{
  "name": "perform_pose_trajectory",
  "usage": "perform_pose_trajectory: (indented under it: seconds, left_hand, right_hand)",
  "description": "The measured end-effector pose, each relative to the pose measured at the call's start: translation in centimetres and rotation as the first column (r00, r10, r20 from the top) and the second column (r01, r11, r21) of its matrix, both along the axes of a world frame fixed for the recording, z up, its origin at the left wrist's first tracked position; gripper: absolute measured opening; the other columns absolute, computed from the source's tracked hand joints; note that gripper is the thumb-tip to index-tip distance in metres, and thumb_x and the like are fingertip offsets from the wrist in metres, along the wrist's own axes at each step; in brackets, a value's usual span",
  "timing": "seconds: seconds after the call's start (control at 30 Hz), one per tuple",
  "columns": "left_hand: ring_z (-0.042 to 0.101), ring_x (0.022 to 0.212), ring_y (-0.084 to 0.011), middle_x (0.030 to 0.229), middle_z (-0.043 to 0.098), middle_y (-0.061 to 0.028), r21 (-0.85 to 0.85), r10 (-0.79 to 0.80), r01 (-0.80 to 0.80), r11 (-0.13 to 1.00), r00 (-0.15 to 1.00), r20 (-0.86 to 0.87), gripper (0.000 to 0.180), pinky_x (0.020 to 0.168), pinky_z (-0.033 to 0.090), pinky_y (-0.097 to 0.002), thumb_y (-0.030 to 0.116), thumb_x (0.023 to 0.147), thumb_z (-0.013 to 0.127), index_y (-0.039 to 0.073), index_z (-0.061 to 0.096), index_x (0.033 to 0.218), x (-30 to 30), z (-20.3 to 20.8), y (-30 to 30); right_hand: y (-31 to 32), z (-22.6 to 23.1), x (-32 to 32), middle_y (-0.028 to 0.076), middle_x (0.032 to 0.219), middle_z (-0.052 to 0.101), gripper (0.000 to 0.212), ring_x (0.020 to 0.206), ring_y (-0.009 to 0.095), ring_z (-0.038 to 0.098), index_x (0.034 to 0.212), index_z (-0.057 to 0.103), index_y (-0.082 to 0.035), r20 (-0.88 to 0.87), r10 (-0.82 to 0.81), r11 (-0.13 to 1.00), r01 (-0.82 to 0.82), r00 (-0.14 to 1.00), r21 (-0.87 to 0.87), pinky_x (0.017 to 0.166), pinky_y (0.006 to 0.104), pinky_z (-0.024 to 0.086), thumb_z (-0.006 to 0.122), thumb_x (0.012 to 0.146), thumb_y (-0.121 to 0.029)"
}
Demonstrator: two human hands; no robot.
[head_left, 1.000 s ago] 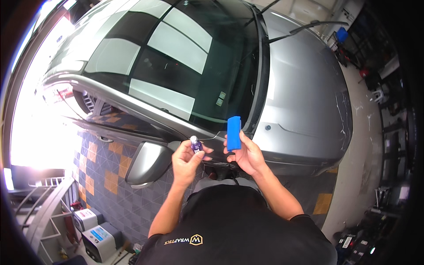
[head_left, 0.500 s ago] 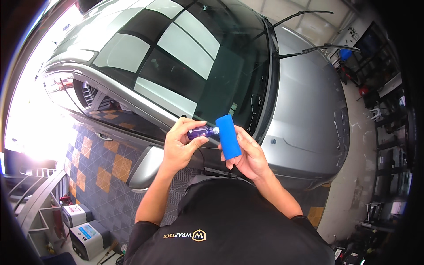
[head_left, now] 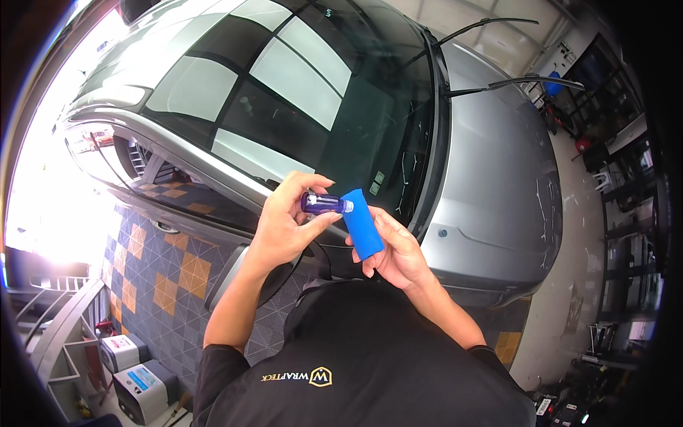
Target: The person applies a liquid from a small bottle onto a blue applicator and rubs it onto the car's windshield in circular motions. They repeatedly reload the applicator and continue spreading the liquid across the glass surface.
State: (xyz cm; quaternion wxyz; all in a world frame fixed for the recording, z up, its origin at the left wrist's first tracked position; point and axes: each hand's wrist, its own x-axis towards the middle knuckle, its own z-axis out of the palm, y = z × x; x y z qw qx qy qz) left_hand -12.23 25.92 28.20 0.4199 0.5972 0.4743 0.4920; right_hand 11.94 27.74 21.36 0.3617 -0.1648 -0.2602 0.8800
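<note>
Head camera, wide fisheye, sits above person's black shirt, looking steeply down. Hands near, mid-frame; silver-grey car beyond, across upper part; straight edges bend toward dark rim.

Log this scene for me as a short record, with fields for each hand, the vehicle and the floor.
Left hand: holds a small purple bottle on its side
Right hand: holds a blue pad
Bottle neck: at the pad's upper end; exact contact unclear
Vehicle: silver-grey car
Wipers: two, lifted off the windshield
Floor: grey and tan tiles beside the car
</note>
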Motion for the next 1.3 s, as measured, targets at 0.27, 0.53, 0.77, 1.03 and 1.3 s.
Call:
perform_pose_trajectory:
  seconds: [0.27,0.53,0.77,1.03,1.3]
  left_hand:
    - [0.068,0.103,-0.0089,0.11,0.064,-0.0047,0.059,-0.145,0.136,0.989,0.97,0.193,0.039,0.087,0.058,-0.024,-0.007,0.088,0.082,-0.003,0.066,0.124,-0.4,0.2,2.2]
    - [0.066,0.104,-0.0099,0.116,0.067,-0.0055,-0.072,-0.154,0.167,0.983,0.974,0.166,0.038,0.091,0.055,-0.025,0.006,0.096,0.081,-0.001,0.063,0.129,-1.1,-0.2,3.6]
    - [0.062,0.096,-0.01,0.108,0.065,-0.0039,0.113,-0.102,0.137,0.984,0.957,-0.273,0.037,0.085,0.053,-0.0265,0.008,0.087,0.087,0.004,0.07,0.119,-0.3,0.8,2.6]
    - [0.061,0.092,-0.0256,0.098,0.068,-0.0075,0.203,0.012,0.046,0.978,0.962,-0.273,0.032,0.082,0.049,-0.0365,0.007,0.082,0.085,0.006,0.072,0.111,0.2,1.5,2.6]
    - [0.061,0.09,-0.0236,0.099,0.069,-0.0064,0.262,-0.072,0.175,0.949,0.93,-0.361,0.037,0.08,0.05,-0.0343,0.011,0.078,0.09,0.007,0.072,0.111,0.4,1.6,1.1]
  right_hand:
    - [0.9,0.1,-0.7,0.025,0.116,0.07,0.054,0.089,0.029,0.077,0.157,0.04,-0.003,0.003,0.008,1.0,-0.008,1.0,0.003,0.057,0.036,0.065,0.053,0.114,-0.033]
    - [1.4,-0.3,-1.3,0.023,0.115,0.07,0.054,0.089,0.028,0.077,0.157,0.04,-0.003,0.002,0.014,1.0,-0.014,1.0,-0.005,0.058,0.0353,0.065,0.05,0.115,-0.035]
    - [1.8,-0.4,-1.6,0.023,0.114,0.07,0.055,0.088,0.027,0.076,0.155,0.041,-0.001,-0.008,-0.034,0.999,0.034,0.999,-0.013,0.057,0.0355,0.065,0.051,0.114,-0.037]
    - [1.4,-0.2,-2.1,0.02,0.115,0.069,0.055,0.087,0.027,0.076,0.153,0.042,0.0,0.0,-0.051,0.998,0.051,0.999,-0.022,0.056,0.0345,0.064,0.051,0.114,-0.038]
    - [1.1,-0.5,-2.4,0.021,0.114,0.069,0.052,0.086,0.027,0.075,0.15,0.045,-0.001,-0.018,-0.076,0.996,0.075,0.997,-0.047,0.056,0.0342,0.064,0.051,0.114,-0.038]
